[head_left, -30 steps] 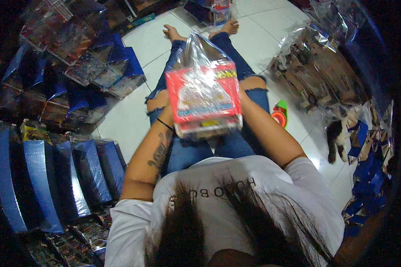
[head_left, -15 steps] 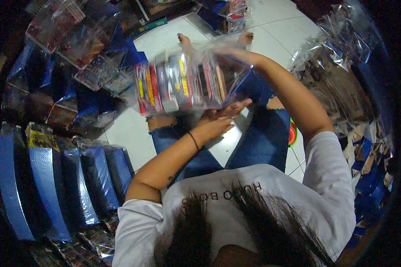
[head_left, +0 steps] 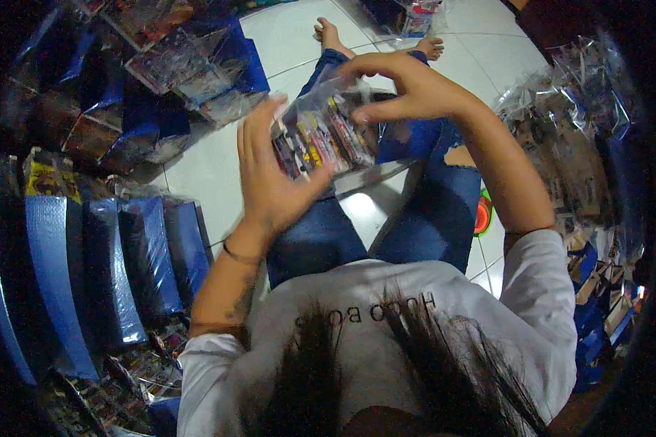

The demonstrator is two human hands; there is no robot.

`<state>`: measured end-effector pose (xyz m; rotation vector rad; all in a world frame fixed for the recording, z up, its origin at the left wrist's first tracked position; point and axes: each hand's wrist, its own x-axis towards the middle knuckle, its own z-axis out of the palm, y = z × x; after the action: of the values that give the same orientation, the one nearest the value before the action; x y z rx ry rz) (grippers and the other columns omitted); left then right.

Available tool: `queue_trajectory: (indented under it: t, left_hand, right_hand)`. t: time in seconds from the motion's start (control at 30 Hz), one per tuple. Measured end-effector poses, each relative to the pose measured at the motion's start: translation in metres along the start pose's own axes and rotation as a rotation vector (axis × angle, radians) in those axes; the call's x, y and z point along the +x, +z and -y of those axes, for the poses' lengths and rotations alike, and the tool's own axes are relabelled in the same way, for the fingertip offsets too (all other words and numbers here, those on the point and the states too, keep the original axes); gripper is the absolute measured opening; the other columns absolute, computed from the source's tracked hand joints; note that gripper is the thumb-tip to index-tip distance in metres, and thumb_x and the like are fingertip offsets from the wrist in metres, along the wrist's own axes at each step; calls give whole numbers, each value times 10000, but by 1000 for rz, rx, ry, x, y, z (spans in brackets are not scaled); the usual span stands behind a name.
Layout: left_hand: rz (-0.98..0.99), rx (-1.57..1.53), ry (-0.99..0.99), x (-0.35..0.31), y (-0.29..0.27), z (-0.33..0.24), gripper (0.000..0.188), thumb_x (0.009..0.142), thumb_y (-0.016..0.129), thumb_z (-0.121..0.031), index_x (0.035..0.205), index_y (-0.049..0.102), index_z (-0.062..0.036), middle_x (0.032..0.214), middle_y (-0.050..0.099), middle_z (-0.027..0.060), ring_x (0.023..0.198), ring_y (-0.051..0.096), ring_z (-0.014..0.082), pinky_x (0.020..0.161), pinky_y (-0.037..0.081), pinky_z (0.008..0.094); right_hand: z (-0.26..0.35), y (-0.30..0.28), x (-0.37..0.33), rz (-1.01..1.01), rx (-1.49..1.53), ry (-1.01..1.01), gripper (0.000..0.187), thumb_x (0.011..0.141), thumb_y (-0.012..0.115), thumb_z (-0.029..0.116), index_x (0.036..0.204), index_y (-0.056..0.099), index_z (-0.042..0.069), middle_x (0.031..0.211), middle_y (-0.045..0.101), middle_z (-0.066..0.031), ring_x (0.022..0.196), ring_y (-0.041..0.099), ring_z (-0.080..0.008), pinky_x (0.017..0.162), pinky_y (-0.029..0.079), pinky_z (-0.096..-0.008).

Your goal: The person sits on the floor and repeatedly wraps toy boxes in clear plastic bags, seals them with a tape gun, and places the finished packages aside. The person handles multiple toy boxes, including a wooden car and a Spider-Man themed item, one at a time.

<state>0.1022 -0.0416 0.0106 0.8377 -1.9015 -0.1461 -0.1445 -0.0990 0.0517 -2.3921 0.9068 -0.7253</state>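
A clear plastic-wrapped pack of thin, colourful upright items (head_left: 324, 138) rests over my thighs, tilted. Their exact kind is too blurred to make out; red, yellow and dark edges show through the film. My left hand (head_left: 270, 171) is against the pack's left side, fingers stretched up along it and thumb across the near edge. At the far right corner, my right hand (head_left: 412, 87) curves round the wrap, its thumb on top and its fingertips partly hidden by the film.
Blue-sided packs (head_left: 51, 255) stand in a row on the left. More wrapped packs (head_left: 175, 73) are heaped beyond them. Plastic-covered brown bundles (head_left: 561, 160) line the right side. An orange and green round object (head_left: 482, 213) lies by my right thigh, on white floor tiles (head_left: 284, 36).
The pack has come lower and turned from its blurred, raised position. My left hand has moved from beneath it to its left side; my right hand has shifted to the far right corner.
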Motion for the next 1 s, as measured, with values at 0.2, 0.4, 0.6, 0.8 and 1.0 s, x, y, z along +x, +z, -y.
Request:
queue_trajectory:
  t: [0.2,0.4,0.6,0.8,1.0]
  left_hand:
    - [225,-233,-99,25,-10,8,88,776,704,-55,761,635,-2,719,610,89,632,593,192,603,467,294]
    - [240,-364,-101,9,-19,-9,101,778,706,-33,774,608,-9,698,569,95,615,574,186,579,461,289]
    - [223,-468,-386,19,-8,-5,111,803,701,-86,865,658,-4,676,528,18,623,498,100,595,421,245]
    - [97,-374,-258,12,-10,-5,72,809,692,-58,830,667,6,715,584,44,656,531,112,622,426,250]
    - [35,-454,-307,10,-3,-6,69,799,697,-49,836,664,-1,743,587,52,704,558,132,683,445,259]
  right_hand:
    - [74,-27,17,-345,49,-34,175,795,733,123,919,666,20,907,659,-38,836,611,-161,773,486,-296]
    - [49,-17,-3,294,-5,198,240,765,743,150,920,637,1,918,644,-91,883,596,-249,841,442,-326]
    - [34,-4,-18,-149,65,-28,151,816,698,119,870,621,0,855,625,-89,860,598,-229,791,452,-324]
    - [38,6,-22,-118,-126,-24,130,838,667,109,882,629,-8,868,645,-90,852,591,-228,820,444,-334]
    - [34,14,-15,-159,-13,-51,134,854,648,109,824,604,-14,841,638,-92,823,577,-222,811,439,-337]
